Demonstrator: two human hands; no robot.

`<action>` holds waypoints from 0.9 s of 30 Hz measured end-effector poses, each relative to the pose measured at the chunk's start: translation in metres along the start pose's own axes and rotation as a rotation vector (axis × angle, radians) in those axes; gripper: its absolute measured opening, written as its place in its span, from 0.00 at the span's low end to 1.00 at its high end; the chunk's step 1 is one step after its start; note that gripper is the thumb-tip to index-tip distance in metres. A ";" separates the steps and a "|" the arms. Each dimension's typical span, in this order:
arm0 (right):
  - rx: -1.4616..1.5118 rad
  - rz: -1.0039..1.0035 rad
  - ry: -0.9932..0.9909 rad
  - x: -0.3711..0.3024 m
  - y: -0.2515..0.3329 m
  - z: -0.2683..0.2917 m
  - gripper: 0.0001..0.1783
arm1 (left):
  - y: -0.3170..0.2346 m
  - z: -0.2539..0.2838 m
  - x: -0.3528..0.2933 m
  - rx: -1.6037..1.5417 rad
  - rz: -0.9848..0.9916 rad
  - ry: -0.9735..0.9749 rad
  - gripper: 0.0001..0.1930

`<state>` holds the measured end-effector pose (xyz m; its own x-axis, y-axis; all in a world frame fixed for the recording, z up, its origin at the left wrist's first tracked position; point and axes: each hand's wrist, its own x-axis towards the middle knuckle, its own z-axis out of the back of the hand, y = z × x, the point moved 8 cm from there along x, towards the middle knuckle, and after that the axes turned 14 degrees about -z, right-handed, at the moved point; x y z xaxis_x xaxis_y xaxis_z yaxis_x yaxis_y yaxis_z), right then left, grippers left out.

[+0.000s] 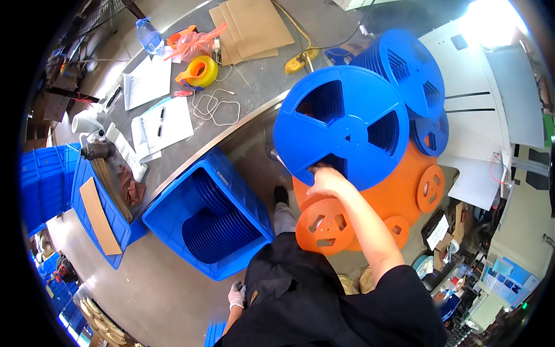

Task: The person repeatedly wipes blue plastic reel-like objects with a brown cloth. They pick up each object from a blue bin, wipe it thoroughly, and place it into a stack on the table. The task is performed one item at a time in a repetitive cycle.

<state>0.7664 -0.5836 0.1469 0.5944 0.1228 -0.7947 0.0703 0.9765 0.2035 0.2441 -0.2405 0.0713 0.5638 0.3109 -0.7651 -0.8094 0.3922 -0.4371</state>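
Observation:
My right hand (327,181) reaches over a stack of blue plastic reels and grips the top blue reel (357,130) at its near edge. Its fingers go into a cutout and are partly hidden; the thumb lies toward the rim. Beneath the stack is an orange surface with round orange reels (325,226) around it. In a white glove, my left hand (237,295) hangs low beside my black shirt, fingers loosely apart and nothing seen in it. More blue reels (399,72) are stacked behind, at the far right.
To my left, a blue crate (211,217) holds rows of dark blue reels. The grey table (243,87) bears tape rolls (199,72), papers (162,124), a white cable, flat cardboard (251,29) and a bottle (149,37). A white cabinet (471,115) stands at the right.

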 end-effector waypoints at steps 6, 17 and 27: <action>0.005 -0.082 -0.117 0.017 -0.002 0.003 0.46 | 0.047 -0.016 0.001 -0.202 0.011 0.057 0.22; 0.037 -0.194 -0.551 -0.048 0.029 0.021 0.41 | 0.152 0.027 -0.095 -0.586 0.084 0.353 0.37; 0.860 0.022 -0.360 -0.280 0.060 0.005 0.27 | 0.155 0.112 -0.052 -0.927 -0.001 -0.397 0.19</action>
<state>0.6081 -0.5602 0.3846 0.8051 -0.0630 -0.5898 0.5397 0.4903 0.6843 0.1079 -0.0984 0.0961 0.4414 0.6430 -0.6258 -0.5222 -0.3831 -0.7619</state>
